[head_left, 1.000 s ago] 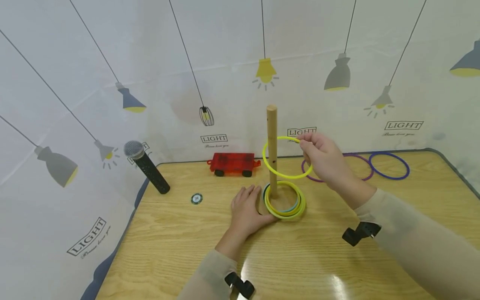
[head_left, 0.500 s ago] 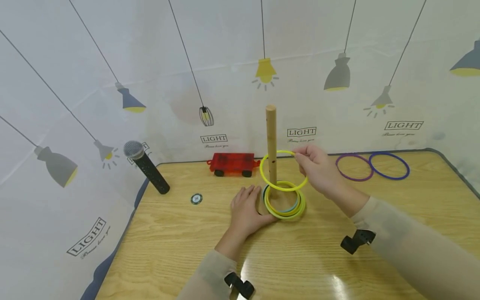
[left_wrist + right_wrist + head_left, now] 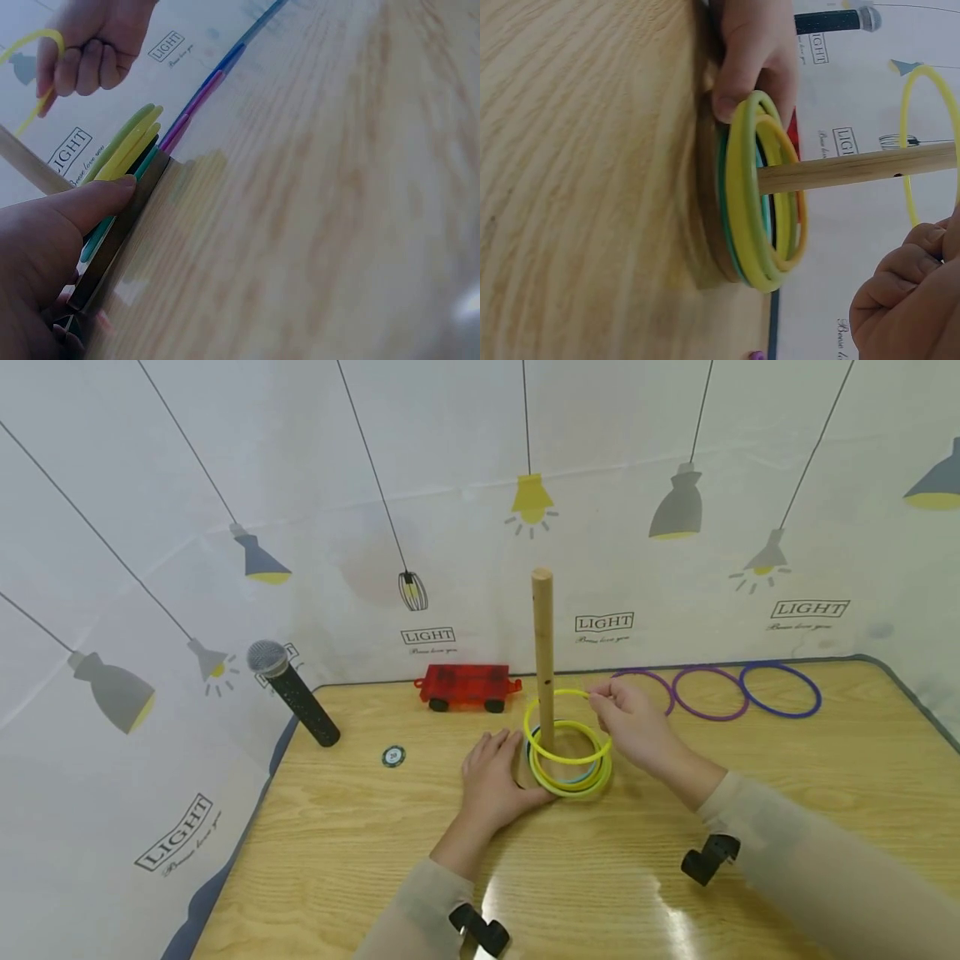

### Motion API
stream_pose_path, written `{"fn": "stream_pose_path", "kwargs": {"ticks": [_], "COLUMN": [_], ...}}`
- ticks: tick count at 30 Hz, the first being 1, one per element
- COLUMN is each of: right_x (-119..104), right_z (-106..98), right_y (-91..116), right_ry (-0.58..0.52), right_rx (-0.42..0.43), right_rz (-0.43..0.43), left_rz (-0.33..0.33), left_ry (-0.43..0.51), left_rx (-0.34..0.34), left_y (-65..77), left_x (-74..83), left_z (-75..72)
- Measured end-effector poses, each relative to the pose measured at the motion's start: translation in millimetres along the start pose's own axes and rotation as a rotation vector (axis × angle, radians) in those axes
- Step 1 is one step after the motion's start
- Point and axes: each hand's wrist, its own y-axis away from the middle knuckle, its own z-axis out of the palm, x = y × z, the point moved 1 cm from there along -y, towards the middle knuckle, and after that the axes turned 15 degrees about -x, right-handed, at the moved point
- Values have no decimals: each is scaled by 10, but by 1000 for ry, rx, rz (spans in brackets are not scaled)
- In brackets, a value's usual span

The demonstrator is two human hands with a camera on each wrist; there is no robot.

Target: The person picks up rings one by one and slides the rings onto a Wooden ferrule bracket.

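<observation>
A wooden peg stand (image 3: 544, 635) rises from the table, its round base (image 3: 714, 225) circled by a pile of several rings (image 3: 573, 789) in yellow, green, teal and black. My left hand (image 3: 495, 781) grips the left edge of the base, thumb along the front and fingers behind. The right hand (image 3: 637, 727) pinches the right side of a yellow ring (image 3: 567, 762) between thumb and fingertips. This ring encircles the peg and hangs slightly tilted just above the pile. In the right wrist view, the yellow ring (image 3: 905, 135) surrounds the peg's upper part.
Two purple rings (image 3: 709, 719) and a blue ring (image 3: 780, 715) lie at the back right. A red toy wagon (image 3: 467, 687) stands near the back edge. A microphone (image 3: 300, 700) and a poker chip (image 3: 393, 756) are on the left. A printed cloth (image 3: 450, 527) hangs behind.
My right hand has lowered the yellow ring along the peg, from about mid-height to just above the pile. The left hand stays on the base.
</observation>
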Motion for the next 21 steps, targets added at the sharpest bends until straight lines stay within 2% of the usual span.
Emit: {"fn": "stream_pose_path", "kwargs": {"ticks": [7, 15, 21], "right_x": [184, 298, 368], "right_z": [52, 96, 128], "right_y": [-8, 16, 23], "right_ry": [100, 185, 233], "right_rx": [18, 32, 28], "right_rz": [46, 96, 72], "left_rz": [-10, -7, -10], "left_ry": [-17, -8, -3], "left_rx": [-1, -3, -8], "left_y": [-5, -2, -2], "left_x": [-2, -8, -8], "left_z": [5, 11, 13]}}
